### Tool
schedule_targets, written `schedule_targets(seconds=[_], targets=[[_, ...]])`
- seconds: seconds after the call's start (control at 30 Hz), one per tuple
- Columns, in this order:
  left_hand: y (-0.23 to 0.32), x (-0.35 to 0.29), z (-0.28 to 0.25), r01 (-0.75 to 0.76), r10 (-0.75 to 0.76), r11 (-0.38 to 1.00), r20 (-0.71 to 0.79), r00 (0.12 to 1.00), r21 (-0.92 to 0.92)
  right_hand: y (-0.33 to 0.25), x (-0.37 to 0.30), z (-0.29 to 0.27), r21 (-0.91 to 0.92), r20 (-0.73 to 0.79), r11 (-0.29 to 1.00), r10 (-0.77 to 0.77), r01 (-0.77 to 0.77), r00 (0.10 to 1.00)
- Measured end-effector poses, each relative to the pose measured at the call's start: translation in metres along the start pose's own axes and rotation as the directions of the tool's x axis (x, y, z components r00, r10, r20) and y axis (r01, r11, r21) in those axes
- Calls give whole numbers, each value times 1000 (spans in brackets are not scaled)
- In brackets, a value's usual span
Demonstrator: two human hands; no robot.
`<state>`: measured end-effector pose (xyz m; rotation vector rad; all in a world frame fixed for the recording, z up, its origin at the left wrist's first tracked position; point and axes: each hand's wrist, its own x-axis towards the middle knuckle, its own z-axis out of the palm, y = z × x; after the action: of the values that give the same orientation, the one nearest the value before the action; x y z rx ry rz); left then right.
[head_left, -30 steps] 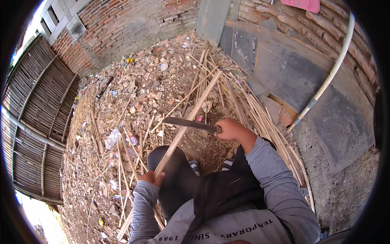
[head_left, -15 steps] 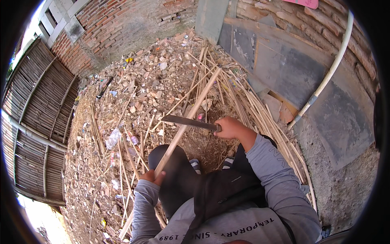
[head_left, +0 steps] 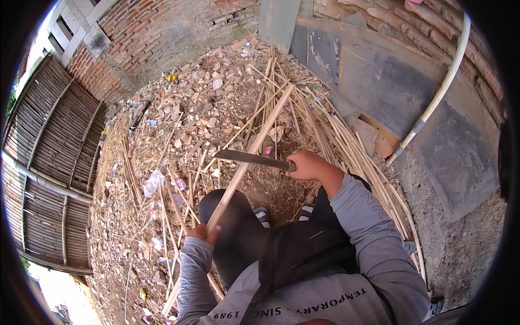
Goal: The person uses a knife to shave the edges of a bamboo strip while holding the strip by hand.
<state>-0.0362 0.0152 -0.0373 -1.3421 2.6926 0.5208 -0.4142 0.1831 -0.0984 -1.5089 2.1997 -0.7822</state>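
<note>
My left hand (head_left: pixel 204 235) is closed round a long, pale bamboo strip (head_left: pixel 262 136), over my left knee. The strip slants from beside my left forearm up and away to the right, its far end near a heap of other strips. In my right hand (head_left: pixel 309 165) is the handle of a machete (head_left: pixel 253 158) with a dark blade. The blade points left and lies across the strip's middle; whether it bites into the bamboo I cannot tell.
Bamboo strips (head_left: pixel 346 146) lie heaped at my right, others at my left. Stony ground (head_left: pixel 200 103) with scattered litter spreads ahead. Dark sheets (head_left: pixel 379 81) and a pale pole (head_left: pixel 444 92) lean at the right wall. A bamboo panel (head_left: pixel 49 146) stands left, a brick wall (head_left: pixel 179 38) ahead.
The view has shifted slightly. Both hands keep their grip, and the machete stays across the bamboo strip with almost no movement.
</note>
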Motion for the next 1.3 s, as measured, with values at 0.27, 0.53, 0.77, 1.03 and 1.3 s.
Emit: schedule_targets(seconds=[0.27, 0.53, 0.77, 1.03, 1.3], targets=[[1, 1, 2, 2, -2, 1000, -12, 1000, -19, -1, -1, -2, -22, -2, 1000, -1, 1, 1000], [1, 2, 3, -19, 18, 999, -28, 999, -28, -3, -3, -3, -15, -35, 1000, -6, 5, 999], [-2, 4, 5, -1, -1, 998, -27, 1000, -63, -5, -3, -3, -15, -51, 1000, -11, 10, 999], [5, 0, 0, -2, 0, 997, -34, 999, -76, -7, -2, -4, -10, -20, 1000, 25, -26, 999], [-9, 5, 8, -7, 5, 999, -36, 999, -43, 0, 2, 1, 29, -24, 999, -17, 17, 1000]])
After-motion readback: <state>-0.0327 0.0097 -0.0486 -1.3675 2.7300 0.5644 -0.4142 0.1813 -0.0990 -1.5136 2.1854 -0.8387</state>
